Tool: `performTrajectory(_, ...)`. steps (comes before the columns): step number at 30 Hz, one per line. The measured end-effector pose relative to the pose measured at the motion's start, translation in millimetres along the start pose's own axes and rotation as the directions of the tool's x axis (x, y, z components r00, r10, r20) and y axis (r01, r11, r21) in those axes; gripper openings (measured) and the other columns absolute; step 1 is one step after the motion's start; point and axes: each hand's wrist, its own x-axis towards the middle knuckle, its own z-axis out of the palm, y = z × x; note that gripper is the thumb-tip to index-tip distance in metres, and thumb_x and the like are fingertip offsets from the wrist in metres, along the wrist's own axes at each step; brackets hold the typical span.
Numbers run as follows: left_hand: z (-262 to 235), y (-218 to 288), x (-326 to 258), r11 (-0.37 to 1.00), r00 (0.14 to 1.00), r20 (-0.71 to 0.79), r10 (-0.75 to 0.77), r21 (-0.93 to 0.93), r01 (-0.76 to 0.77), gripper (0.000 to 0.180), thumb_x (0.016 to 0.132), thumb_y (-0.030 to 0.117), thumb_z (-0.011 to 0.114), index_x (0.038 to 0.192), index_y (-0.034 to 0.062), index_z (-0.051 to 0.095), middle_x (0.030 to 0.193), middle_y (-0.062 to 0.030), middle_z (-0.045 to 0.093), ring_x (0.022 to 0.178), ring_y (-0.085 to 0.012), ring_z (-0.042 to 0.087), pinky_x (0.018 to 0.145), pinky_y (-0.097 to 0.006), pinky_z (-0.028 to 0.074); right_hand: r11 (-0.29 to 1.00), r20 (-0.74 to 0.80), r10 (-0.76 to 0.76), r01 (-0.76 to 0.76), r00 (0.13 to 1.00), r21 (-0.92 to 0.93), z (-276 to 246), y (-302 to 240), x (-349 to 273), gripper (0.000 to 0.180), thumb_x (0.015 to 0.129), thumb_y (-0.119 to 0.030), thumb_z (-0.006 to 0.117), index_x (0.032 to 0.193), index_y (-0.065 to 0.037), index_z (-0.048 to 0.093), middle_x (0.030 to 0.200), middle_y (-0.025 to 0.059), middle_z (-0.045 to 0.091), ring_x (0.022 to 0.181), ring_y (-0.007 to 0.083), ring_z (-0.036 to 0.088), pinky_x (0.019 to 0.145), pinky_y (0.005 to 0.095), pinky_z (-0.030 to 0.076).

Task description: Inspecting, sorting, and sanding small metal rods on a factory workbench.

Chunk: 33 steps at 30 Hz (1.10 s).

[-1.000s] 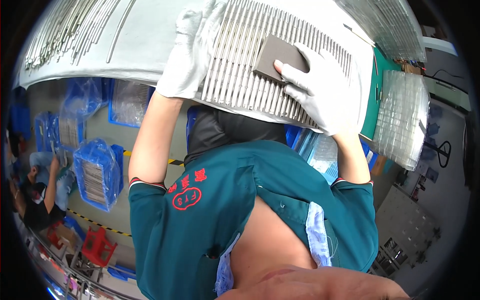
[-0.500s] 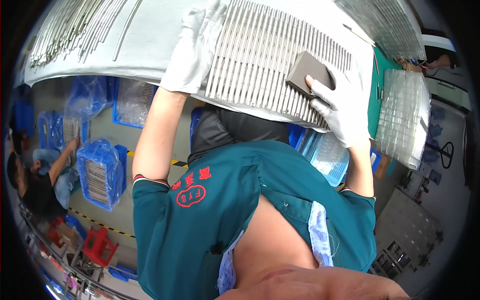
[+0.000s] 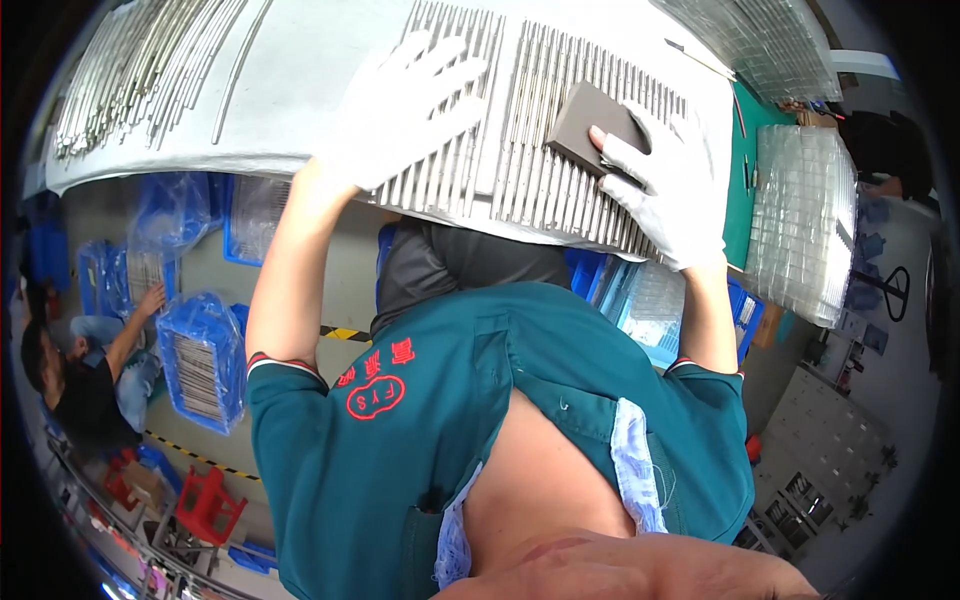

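On the worktop (image 3: 290, 110), the left hand (image 3: 408, 118) spread its fingers over metal rods (image 3: 452, 178); the right hand (image 3: 672, 185) clamped a grey block (image 3: 592, 122), seemingly best kept flat.

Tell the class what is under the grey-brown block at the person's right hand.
Silvery metal rods, side by side, show past the edges of the grey-brown block. Their stretches directly beneath it are covered; the gloved right hand hides more.
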Motion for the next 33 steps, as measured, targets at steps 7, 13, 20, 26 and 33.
performTrajectory(7,4.2,-23.7,-16.1,0.106,0.79,0.049,-0.612,-0.984,0.143,0.053,0.098,0.037,0.039,0.139,0.0025,0.035,0.144,-0.0162,0.034,0.134,-0.0288,0.03,0.113,-0.035,0.021,0.998,-0.023,-0.008,0.009,1.0,0.069,10.1,4.9,2.0,0.034,0.078,-0.032,0.065,0.112,-0.029,0.066,0.12,0.0095,0.057,0.105,0.0279,0.052,0.092,0.0367,0.038)
performTrajectory(13,-1.0,-14.4,-5.2,-0.145,0.707,0.065,-0.705,-0.988,-0.054,0.061,0.099,0.041,0.036,0.141,-0.0024,0.027,0.146,-0.0182,0.028,0.137,-0.027,0.025,0.114,-0.035,0.019,0.989,-0.076,-0.122,0.128,0.99,0.076,10.4,-34.9,41.6,0.039,0.08,-0.031,0.063,0.119,-0.029,0.061,0.121,0.013,0.053,0.109,0.0262,0.052,0.098,0.0393,0.035)
performTrajectory(20,1.0,-10.8,-17.7,-0.314,0.692,0.151,-0.706,-0.942,-0.115,0.058,0.099,0.034,0.035,0.14,-0.0063,0.025,0.146,-0.0181,0.029,0.137,-0.0257,0.025,0.113,-0.034,0.02,0.985,-0.002,-0.15,0.15,0.989,0.08,4.1,-21.8,23.4,0.039,0.077,-0.029,0.066,0.116,-0.026,0.063,0.12,0.0126,0.054,0.109,0.0268,0.052,0.094,0.0373,0.038)
performTrajectory(26,-3.2,-9.8,-12.2,-0.402,0.718,0.2,-0.666,-0.908,-0.121,0.059,0.099,0.035,0.034,0.14,-0.0066,0.026,0.145,-0.0186,0.03,0.136,-0.0259,0.025,0.113,-0.034,0.02,0.964,-0.247,-0.152,0.199,0.957,0.177,31.8,-71.0,77.4,0.039,0.077,-0.034,0.067,0.115,-0.032,0.062,0.121,0.01,0.055,0.112,0.0242,0.053,0.1,0.0414,0.034)
performTrajectory(33,-5.4,-9.7,-10.3,-0.262,0.708,0.16,-0.688,-0.964,-0.036,0.063,0.098,0.04,0.034,0.139,-0.0072,0.027,0.146,-0.0182,0.029,0.136,-0.0268,0.025,0.114,-0.036,0.017,0.982,-0.062,-0.137,0.143,0.989,0.124,18.0,-47.3,48.6,0.038,0.078,-0.032,0.067,0.115,-0.03,0.062,0.121,0.0137,0.054,0.112,0.0246,0.052,0.097,0.043,0.034)
